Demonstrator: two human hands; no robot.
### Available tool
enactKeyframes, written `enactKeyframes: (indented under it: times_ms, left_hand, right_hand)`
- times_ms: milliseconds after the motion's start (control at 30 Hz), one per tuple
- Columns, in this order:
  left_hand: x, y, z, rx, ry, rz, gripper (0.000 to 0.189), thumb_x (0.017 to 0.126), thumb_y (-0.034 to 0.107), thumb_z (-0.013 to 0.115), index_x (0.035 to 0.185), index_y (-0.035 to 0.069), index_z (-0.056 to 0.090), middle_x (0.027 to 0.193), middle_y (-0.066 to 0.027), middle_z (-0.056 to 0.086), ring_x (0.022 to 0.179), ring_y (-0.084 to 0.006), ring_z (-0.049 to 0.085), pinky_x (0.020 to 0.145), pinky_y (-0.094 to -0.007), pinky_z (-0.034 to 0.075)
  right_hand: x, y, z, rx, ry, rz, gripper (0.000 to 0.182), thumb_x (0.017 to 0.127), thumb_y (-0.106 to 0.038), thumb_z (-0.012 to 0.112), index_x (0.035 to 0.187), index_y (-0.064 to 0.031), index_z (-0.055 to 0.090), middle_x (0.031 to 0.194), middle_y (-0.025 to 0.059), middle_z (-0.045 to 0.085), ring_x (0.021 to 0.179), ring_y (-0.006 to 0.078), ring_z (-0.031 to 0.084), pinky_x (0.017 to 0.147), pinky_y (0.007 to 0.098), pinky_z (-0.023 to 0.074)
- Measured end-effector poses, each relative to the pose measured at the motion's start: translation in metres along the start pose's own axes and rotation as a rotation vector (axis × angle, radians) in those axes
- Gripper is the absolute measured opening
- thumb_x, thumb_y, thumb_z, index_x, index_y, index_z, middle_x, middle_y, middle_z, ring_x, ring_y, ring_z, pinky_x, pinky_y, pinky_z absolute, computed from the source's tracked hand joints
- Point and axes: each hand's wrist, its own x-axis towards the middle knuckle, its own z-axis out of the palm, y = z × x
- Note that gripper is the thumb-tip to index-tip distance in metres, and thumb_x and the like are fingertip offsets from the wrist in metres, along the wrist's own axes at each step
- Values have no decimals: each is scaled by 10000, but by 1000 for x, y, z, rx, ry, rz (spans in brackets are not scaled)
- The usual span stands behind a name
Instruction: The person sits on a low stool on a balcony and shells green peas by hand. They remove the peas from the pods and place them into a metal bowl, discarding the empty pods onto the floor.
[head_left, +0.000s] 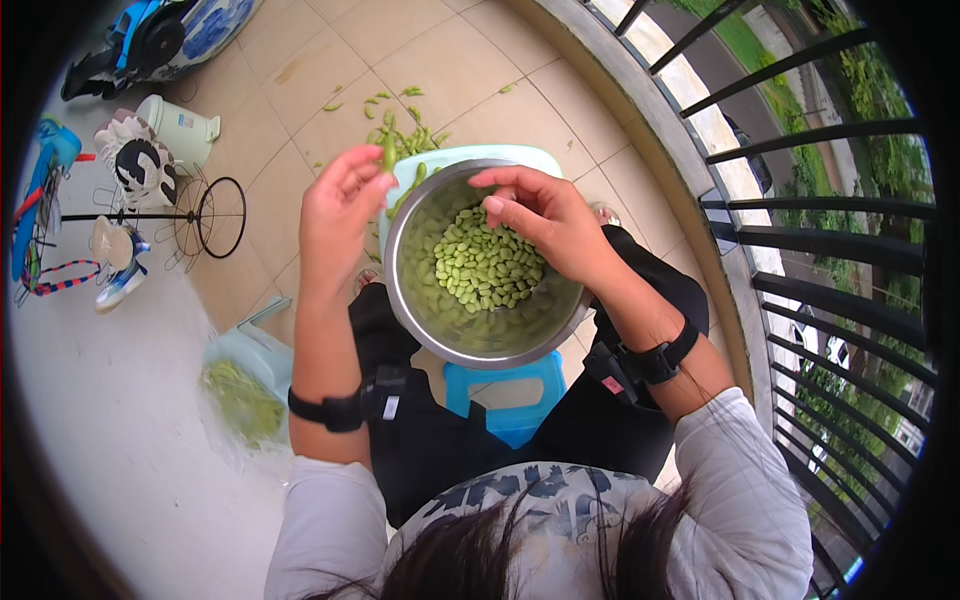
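Observation:
Pinched upright between the thumb and fingers of my left hand (343, 202) is a green soybean pod (389, 146), left of the steel bowl's far rim. The stainless steel bowl (409, 315) holds a heap of shelled green beans (487, 262) at its bottom. My right hand (544, 217) reaches over the bowl's right side, thumb and forefinger apart with nothing visible between them. Under the bowl's far side a pale mint plastic stool top (525, 156) shows, with several pods (409, 191) lying on its left part.
Loose pods (420, 139) are scattered on the tiled floor (442, 45). Between my legs stands a blue plastic stool (551, 382). To the left are a bag of green pods or shells (244, 401), a wire rack (127, 217) and a white bin (180, 135). A black railing (832, 210) runs along the right.

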Motion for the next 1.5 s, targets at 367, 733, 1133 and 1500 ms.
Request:
enactKeyframes:
  times_ms: [367,733,1133,1500]
  left_hand:
    - [-34,-1,17,-501,-621,-434,194,836,138,499,902,-37,551,702,-31,508,568,-66,419,482,-163,311]
    - [-37,8,26,-83,-543,-283,184,778,146,588,714,-26,605,573,12,496,505,-59,416,456,-195,328]
    - [-43,-1,44,599,-153,268,162,730,72,611,655,-42,523,527,-39,442,466,-71,374,428,-239,292]
    - [-40,2,35,310,-278,63,151,697,36,645,805,-11,551,639,21,506,520,-33,430,478,-171,343]
  right_hand:
    - [1,-9,10,292,-256,36,155,819,-113,531,880,11,603,710,39,587,664,78,536,630,210,415]
    - [0,-2,1,265,-206,104,75,775,-87,589,735,-26,569,740,42,586,688,88,538,635,213,423]
    - [3,12,11,-30,3,65,145,777,-148,607,718,-29,550,635,-36,509,569,15,409,499,170,330]
    - [1,1,6,187,-26,131,164,797,-186,588,715,-58,528,615,-50,470,551,16,386,491,168,305]
